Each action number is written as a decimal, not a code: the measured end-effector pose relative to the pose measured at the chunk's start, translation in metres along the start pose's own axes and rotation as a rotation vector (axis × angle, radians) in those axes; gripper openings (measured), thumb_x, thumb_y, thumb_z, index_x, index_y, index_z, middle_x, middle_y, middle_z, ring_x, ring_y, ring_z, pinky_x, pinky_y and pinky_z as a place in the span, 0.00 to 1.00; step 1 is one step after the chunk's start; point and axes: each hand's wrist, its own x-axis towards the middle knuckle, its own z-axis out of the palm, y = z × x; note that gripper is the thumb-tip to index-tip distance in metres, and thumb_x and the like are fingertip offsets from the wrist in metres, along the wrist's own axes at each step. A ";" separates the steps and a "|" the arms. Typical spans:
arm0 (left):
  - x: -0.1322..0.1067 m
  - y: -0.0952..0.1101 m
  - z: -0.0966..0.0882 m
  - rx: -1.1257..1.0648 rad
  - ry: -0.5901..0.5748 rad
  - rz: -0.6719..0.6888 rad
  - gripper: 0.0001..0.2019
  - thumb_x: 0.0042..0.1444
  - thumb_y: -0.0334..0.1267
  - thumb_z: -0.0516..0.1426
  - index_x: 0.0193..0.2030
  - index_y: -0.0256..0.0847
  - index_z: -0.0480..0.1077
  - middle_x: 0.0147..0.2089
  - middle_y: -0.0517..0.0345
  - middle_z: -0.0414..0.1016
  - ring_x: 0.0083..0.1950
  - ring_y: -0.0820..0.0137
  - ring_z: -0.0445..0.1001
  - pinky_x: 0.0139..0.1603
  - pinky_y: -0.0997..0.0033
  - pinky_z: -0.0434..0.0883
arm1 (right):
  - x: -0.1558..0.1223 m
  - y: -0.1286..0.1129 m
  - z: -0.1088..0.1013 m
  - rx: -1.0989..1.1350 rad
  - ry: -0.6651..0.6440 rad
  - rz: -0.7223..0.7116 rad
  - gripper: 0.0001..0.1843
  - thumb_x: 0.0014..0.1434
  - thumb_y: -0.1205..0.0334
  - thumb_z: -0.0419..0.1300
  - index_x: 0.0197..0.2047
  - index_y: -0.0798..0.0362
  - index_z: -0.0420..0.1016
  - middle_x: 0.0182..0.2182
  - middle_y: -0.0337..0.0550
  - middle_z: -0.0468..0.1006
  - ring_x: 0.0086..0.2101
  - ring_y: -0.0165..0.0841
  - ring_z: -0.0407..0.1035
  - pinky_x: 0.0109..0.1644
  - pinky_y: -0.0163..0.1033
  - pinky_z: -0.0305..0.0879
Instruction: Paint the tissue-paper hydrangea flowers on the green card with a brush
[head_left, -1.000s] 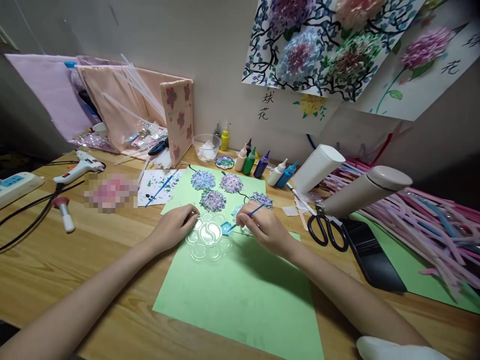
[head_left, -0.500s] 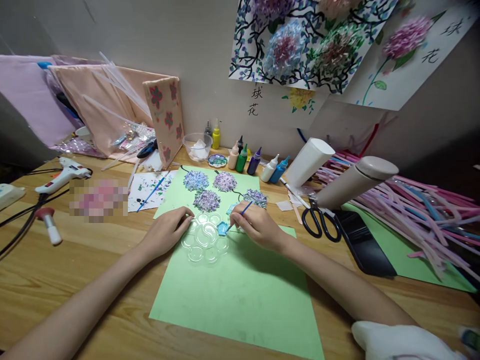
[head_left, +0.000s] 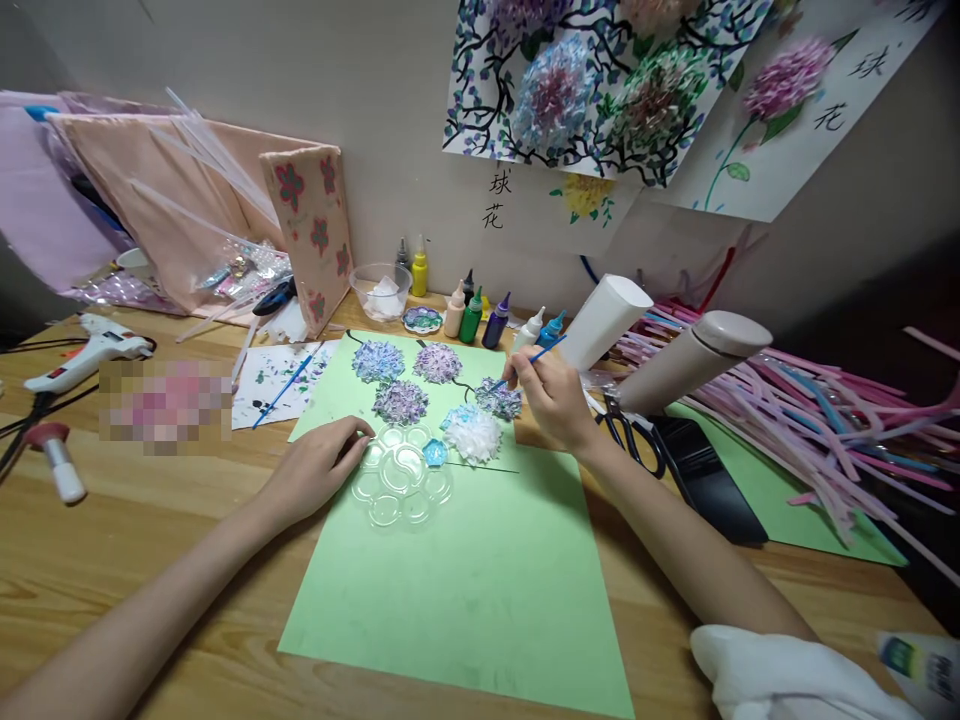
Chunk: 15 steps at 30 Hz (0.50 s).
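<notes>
My right hand (head_left: pixel 553 398) pinches a thin blue paintbrush (head_left: pixel 529 365), its tip touching a purple-blue paper flower (head_left: pixel 499 400) on the green sheet (head_left: pixel 465 590). My left hand (head_left: pixel 319 467) rests with curled fingers against the rim of a clear flower-shaped palette (head_left: pixel 401 473), which holds blue paint in one well (head_left: pixel 435 453). A white, partly blue flower (head_left: pixel 472 435) sits just right of the palette. Three more purple flowers (head_left: pixel 405 380) lie farther back on the sheet.
Small paint bottles (head_left: pixel 480 315) and a clear bowl (head_left: pixel 381 290) line the wall. Scissors (head_left: pixel 634 435), two white tubes (head_left: pixel 679 365) and a heap of pink straws (head_left: pixel 825 420) are at right. A glue gun (head_left: pixel 82 355) lies at left, a white cloth (head_left: pixel 780 675) at bottom right.
My right hand lifted the brush from the palette's blue well and moved back and right to the purple flower, uncovering the white flower. My left hand stayed at the palette.
</notes>
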 end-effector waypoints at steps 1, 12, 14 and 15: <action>0.000 0.000 0.000 -0.001 0.002 0.000 0.14 0.65 0.46 0.43 0.43 0.43 0.66 0.37 0.56 0.74 0.39 0.64 0.73 0.37 0.68 0.65 | 0.001 0.004 0.000 -0.013 -0.006 0.008 0.21 0.68 0.54 0.43 0.27 0.51 0.66 0.23 0.39 0.68 0.29 0.31 0.65 0.36 0.37 0.58; 0.000 -0.001 -0.001 -0.011 -0.012 -0.014 0.14 0.65 0.46 0.44 0.43 0.43 0.66 0.39 0.56 0.75 0.40 0.64 0.73 0.38 0.68 0.65 | -0.004 0.016 0.015 -0.091 -0.095 -0.069 0.20 0.69 0.57 0.42 0.29 0.52 0.66 0.25 0.41 0.69 0.29 0.33 0.65 0.37 0.39 0.58; 0.000 -0.001 -0.001 -0.017 -0.008 -0.007 0.14 0.65 0.46 0.43 0.43 0.43 0.66 0.39 0.56 0.75 0.40 0.64 0.73 0.38 0.68 0.65 | -0.003 0.016 0.014 -0.089 -0.095 -0.059 0.20 0.69 0.56 0.42 0.29 0.51 0.66 0.25 0.41 0.70 0.30 0.33 0.65 0.37 0.39 0.59; 0.000 -0.001 -0.001 -0.022 -0.006 -0.004 0.14 0.65 0.46 0.43 0.43 0.43 0.66 0.39 0.56 0.75 0.40 0.64 0.73 0.38 0.67 0.65 | -0.003 0.015 0.013 -0.080 -0.093 -0.051 0.20 0.69 0.56 0.42 0.29 0.51 0.66 0.25 0.41 0.70 0.30 0.33 0.65 0.37 0.39 0.59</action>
